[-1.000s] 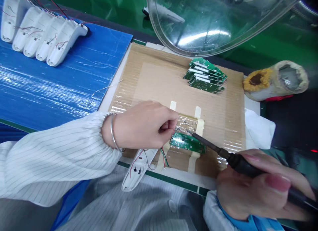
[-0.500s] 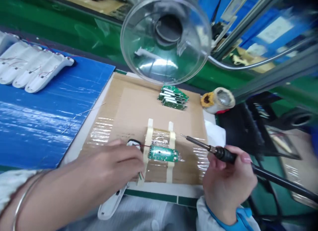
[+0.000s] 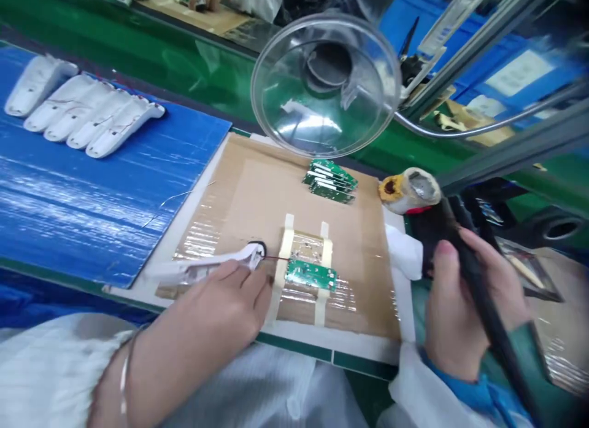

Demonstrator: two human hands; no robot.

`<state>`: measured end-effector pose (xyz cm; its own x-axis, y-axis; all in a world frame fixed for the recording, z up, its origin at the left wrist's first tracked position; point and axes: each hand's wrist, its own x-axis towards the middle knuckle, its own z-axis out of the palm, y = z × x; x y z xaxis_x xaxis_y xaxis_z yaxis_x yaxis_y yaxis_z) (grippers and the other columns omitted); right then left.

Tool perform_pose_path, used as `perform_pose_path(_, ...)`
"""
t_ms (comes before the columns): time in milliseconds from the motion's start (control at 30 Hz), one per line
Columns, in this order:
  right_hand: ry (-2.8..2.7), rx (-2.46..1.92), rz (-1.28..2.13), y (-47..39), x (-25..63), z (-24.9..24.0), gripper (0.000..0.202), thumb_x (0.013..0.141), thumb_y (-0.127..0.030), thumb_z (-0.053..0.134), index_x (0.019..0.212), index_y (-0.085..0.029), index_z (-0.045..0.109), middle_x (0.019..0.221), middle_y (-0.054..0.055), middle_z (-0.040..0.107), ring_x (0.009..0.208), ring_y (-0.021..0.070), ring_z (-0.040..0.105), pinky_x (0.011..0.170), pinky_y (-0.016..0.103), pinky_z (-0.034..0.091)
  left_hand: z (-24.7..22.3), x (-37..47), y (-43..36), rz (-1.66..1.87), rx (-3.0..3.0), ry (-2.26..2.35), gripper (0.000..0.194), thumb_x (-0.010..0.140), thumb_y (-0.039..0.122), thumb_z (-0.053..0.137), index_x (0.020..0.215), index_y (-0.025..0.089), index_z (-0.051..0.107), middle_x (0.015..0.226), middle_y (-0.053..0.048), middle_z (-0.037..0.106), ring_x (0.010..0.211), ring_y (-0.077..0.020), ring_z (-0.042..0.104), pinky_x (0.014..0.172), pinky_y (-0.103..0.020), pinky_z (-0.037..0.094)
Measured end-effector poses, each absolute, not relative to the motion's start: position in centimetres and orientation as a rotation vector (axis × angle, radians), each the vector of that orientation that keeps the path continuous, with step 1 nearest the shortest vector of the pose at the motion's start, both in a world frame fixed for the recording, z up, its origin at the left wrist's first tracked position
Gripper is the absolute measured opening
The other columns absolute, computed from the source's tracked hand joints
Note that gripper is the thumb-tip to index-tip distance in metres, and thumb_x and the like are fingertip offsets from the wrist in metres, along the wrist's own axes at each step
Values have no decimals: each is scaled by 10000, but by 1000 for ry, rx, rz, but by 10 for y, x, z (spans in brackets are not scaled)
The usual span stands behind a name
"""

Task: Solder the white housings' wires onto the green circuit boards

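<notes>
Left grip (image 3: 216,314) holds white housing (image 3: 210,263), wired to green circuit board (image 3: 311,274); right grip (image 3: 455,320) clasps black soldering iron (image 3: 477,287).

The held casing (image 3: 202,263) was white with a black end, the wire (image 3: 277,258) dark red, the circuit board (image 3: 313,274) green with pale flecks, and the soldering iron (image 3: 475,280) black. Cream tape strips (image 3: 289,221) showed against brown cardboard (image 3: 257,188), near stacked boards (image 3: 330,182) of green barred with white. The sheet (image 3: 138,194) was bright blue.
</notes>
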<state>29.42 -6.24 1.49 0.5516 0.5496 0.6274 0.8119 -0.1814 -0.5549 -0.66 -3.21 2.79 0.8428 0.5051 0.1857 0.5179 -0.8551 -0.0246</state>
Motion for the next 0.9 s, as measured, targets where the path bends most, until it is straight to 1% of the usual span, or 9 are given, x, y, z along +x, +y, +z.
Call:
perform_pose_path(33, -1050, -1819, -378, -63, 289, 14, 339, 854, -428, 635, 1160, -289, 675, 1061, 45, 692, 812, 234, 653, 746, 447, 520, 24, -8, -30, -382, -2941, -862, 193, 848, -5, 506, 908, 112, 646, 840, -79, 656, 740, -227, 598, 726, -379, 456)
perform_pose_path(100, -928, -1640, -365, -62, 276, 14, 246, 865, -448, 612, 1028, -301, 724, 820, 24, 656, 558, 168, 533, 529, 379, 428, 11, -8, -22, -663, -2947, -946, 188, 922, 33, 482, 987, 101, 645, 908, -87, 679, 813, -209, 611, 757, -358, 448)
perform_pose_path(167, -865, -1453, -316, -58, 261, 14, 254, 874, -477, 579, 898, -285, 743, 600, -1, 520, 440, 134, 395, 429, 350, 311, -2, -5, -14, -920, -2944, -1015, 171, 966, 93, 493, 1048, 124, 640, 966, -64, 700, 880, -188, 606, 809, -350, 426)
perform_pose_path(200, -867, -1407, -265, -57, 254, 15, 268, 874, -482, 571, 877, -276, 741, 563, -11, 475, 422, 127, 364, 411, 345, 285, -7, -3, -11, -1018, -2931, -1038, 158, 976, 119, 503, 1038, 152, 645, 964, -36, 709, 901, -178, 597, 844, -356, 407)
perform_pose_path(300, -937, -1402, -60, -56, 234, 16, 241, 869, -436, 573, 872, -243, 717, 621, -13, 526, 442, 119, 424, 404, 332, 304, -12, 2, -6, -1170, -2895, -1138, 131, 967, 186, 558, 937, 243, 673, 941, 37, 711, 994, -174, 569, 1027, -428, 309)
perform_pose_path(400, -1036, -1341, 55, -58, 222, 11, 253, 892, -363, 541, 756, -199, 678, 671, -4, 604, 502, 113, 521, 395, 288, 325, -7, 2, -4, -1104, -2969, -1226, 99, 925, 231, 620, 883, 272, 700, 1094, 13, 676, 1180, -217, 508, 1160, -537, 177)
perform_pose_path(467, -1120, -1270, 65, -58, 219, 5, 243, 882, -310, 539, 710, -187, 658, 626, -13, 607, 523, 109, 537, 406, 258, 337, -4, 1, -4, -1048, -3023, -1235, 93, 910, 233, 626, 887, 273, 707, 1185, -6, 638, 1258, -240, 464, 1184, -572, 142)
perform_pose_path(633, -1276, -1191, 104, -56, 218, -4, 151, 816, -228, 583, 691, -178, 652, 587, -16, 618, 518, 109, 537, 434, 248, 361, -1, -2, -2, -1003, -3090, -1245, 121, 905, 212, 599, 863, 264, 699, 1234, -11, 609, 1294, -242, 441, 1197, -575, 119)
perform_pose_path(900, -1325, -1174, 177, -61, 215, -3, 136, 853, -202, 570, 768, -198, 676, 623, -21, 618, 552, 108, 546, 454, 252, 372, 1, -4, 1, -984, -3163, -1224, 131, 919, 227, 591, 876, 276, 704, 1244, -12, 594, 1297, -229, 436, 1189, -547, 129)
